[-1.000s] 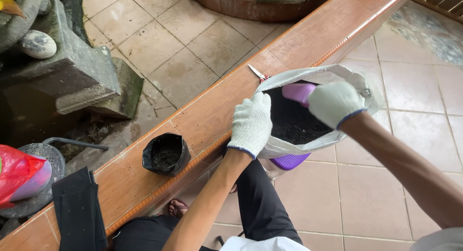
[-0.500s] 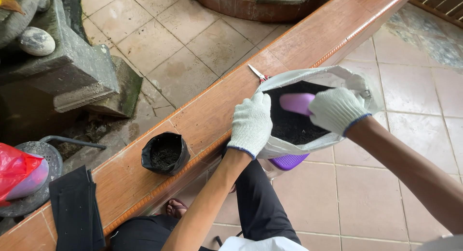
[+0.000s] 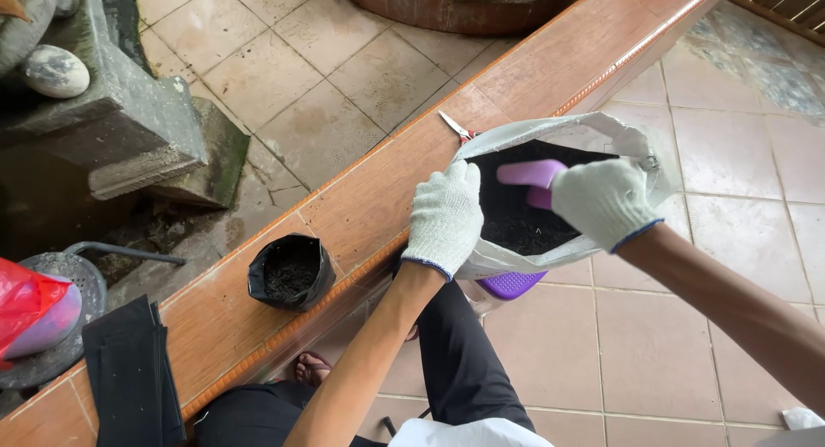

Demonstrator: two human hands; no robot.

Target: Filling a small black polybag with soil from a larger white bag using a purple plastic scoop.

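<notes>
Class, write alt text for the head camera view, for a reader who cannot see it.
Two white-gloved hands work at a grey sack of dark soil: the left hand grips its rim, the right hand holds a purple scoop inside. A small black grow bag stands on the tiled ledge.

Purple scoop (image 3: 531, 177) handle hidden under right hand (image 3: 604, 202); scissors (image 3: 455, 126) mostly behind white sack (image 3: 550, 256).
</notes>
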